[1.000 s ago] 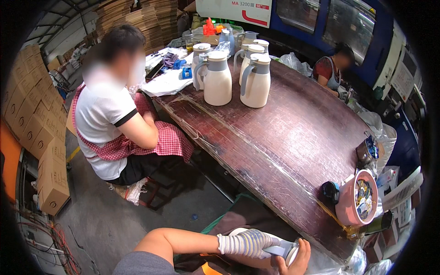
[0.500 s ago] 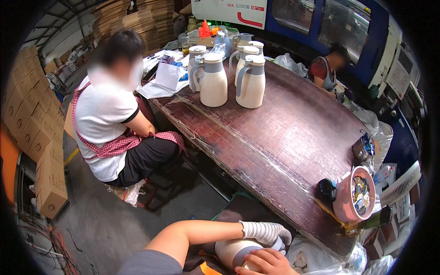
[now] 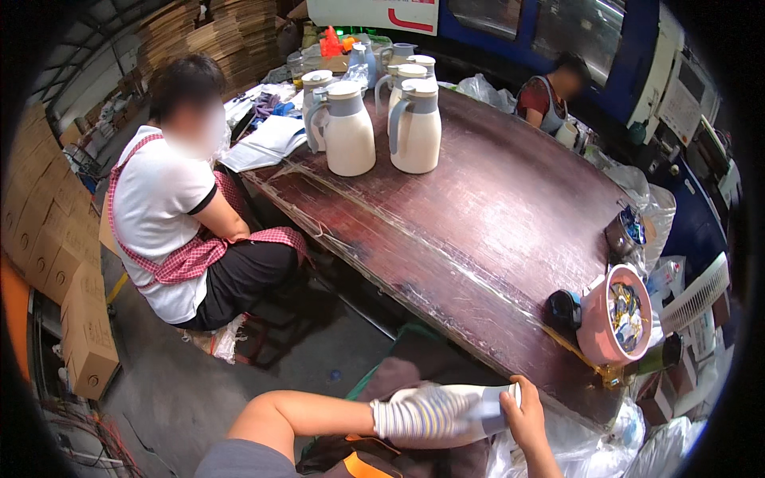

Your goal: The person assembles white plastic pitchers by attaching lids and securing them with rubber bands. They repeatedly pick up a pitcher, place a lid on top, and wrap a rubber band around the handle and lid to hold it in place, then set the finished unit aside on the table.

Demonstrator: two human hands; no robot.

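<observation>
A cream thermos jug [image 3: 472,391] with a grey collar lies tilted on its side above my lap, its top end toward the right. My left hand [image 3: 426,416], in a striped knit glove, is closed across the jug's body by the handle; motion blurs its fingers. My bare right hand [image 3: 527,414] grips the jug at its collar and top rim, thumb up. Several similar cream jugs [image 3: 416,139] with grey collars and handles stand upright on the dark wooden table [image 3: 486,215].
A pink bucket [image 3: 591,327] of small parts stands at the table's right corner, beside a black object [image 3: 563,309] and a metal bowl [image 3: 620,237]. Plastic bags [image 3: 558,446] lie at lower right. One person [image 3: 163,207] sits at left, another [image 3: 546,99] beyond the table.
The jug on my lap has swung so that its top points right, and has risen a little. My right hand has moved right and up to its rim. The view has shifted slightly.
</observation>
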